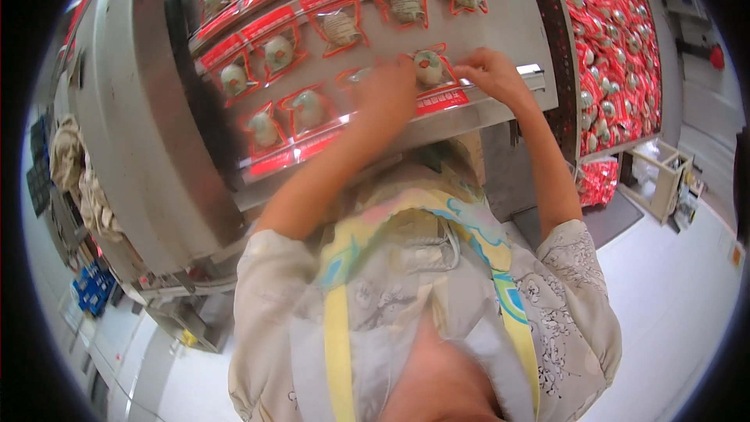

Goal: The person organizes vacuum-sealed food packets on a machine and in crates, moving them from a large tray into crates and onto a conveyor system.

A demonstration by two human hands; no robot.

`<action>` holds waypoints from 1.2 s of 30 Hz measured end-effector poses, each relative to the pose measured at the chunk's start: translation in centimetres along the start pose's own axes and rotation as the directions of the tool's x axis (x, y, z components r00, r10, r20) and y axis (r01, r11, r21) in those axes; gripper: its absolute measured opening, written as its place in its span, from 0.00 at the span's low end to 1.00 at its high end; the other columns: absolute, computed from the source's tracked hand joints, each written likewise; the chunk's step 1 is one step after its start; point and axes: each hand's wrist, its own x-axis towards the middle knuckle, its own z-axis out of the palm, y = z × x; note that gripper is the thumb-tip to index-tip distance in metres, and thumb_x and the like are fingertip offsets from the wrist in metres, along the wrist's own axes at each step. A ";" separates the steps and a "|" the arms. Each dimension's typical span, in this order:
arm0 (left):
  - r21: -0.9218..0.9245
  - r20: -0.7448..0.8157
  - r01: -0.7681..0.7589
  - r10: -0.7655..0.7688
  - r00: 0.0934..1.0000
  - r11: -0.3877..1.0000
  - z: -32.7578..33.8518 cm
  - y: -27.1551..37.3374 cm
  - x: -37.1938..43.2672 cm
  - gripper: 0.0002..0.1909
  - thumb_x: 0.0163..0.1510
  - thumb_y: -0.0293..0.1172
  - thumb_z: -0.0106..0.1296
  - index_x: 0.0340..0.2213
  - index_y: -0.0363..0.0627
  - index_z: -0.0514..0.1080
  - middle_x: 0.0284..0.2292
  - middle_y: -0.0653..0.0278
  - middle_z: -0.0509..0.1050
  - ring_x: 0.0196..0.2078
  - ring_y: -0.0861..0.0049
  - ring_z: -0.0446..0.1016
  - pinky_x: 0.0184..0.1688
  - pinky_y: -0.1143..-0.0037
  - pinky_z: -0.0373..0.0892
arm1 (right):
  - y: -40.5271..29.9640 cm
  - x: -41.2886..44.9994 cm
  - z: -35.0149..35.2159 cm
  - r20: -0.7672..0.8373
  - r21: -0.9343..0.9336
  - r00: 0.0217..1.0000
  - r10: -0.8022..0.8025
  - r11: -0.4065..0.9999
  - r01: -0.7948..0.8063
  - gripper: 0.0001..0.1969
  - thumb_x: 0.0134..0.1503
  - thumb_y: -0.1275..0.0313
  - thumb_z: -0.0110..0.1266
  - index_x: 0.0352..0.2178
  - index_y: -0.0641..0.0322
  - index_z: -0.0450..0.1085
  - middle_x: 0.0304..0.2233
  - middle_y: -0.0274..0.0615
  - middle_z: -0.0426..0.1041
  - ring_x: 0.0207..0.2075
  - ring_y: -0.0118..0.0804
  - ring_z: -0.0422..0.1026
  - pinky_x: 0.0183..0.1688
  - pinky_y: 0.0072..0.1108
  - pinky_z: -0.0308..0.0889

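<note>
Several clear plastic pouches with red edges, each with a pale egg-like item inside, lie in rows on a metal plate (375, 41). My left hand (392, 85), blurred, is over the front row at the left side of one pouch (430, 67); another pouch (357, 77) is partly hidden behind it. Just right of the first pouch is my right hand (485, 70), fingers bent near its edge; whether it touches the plastic is unclear. The red ends of the front pouches lie over a metal bar (533, 70) along the plate's front edge.
To the right, a large metal tray (577, 94) is heaped with similar red pouches (615, 53). A tall metal housing (158, 99) stands left of the plate. Below the tray are a red bag (597, 183) and a small frame stand (659, 176). Blue crates (94, 287) sit at lower left.
</note>
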 end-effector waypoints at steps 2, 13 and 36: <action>-0.083 -0.081 -0.080 0.073 0.994 0.993 0.1 0.9 -1.3 0.11 0.47 0.34 0.48 0.33 0.45 0.66 0.36 0.55 0.72 0.37 0.59 0.72 0.30 0.60 0.67 | -0.1 -2.0 0.6 -0.407 0.117 0.899 -0.162 0.967 0.227 0.11 0.48 0.68 0.57 0.31 0.65 0.72 0.25 0.40 0.71 0.27 0.32 0.69 0.31 0.21 0.64; 0.183 -0.066 -0.589 0.608 0.791 0.787 1.7 3.3 -1.6 0.17 0.46 0.27 0.47 0.41 0.42 0.67 0.38 0.57 0.70 0.43 0.63 0.68 0.46 0.68 0.64 | 0.9 -17.6 10.5 -0.422 0.564 0.878 0.226 0.823 0.060 0.04 0.50 0.74 0.54 0.27 0.65 0.71 0.26 0.39 0.70 0.28 0.29 0.69 0.32 0.18 0.64; 0.353 0.280 -0.599 0.530 0.801 0.719 6.3 3.9 -0.6 0.32 0.51 0.42 0.51 0.53 0.38 0.57 0.45 0.49 0.66 0.44 0.60 0.69 0.45 0.65 0.66 | -6.8 -65.6 36.2 -0.381 0.903 -0.871 0.311 0.328 -0.278 0.05 0.55 0.74 0.49 0.32 0.64 0.66 0.25 0.34 0.66 0.26 0.24 0.65 0.31 0.17 0.63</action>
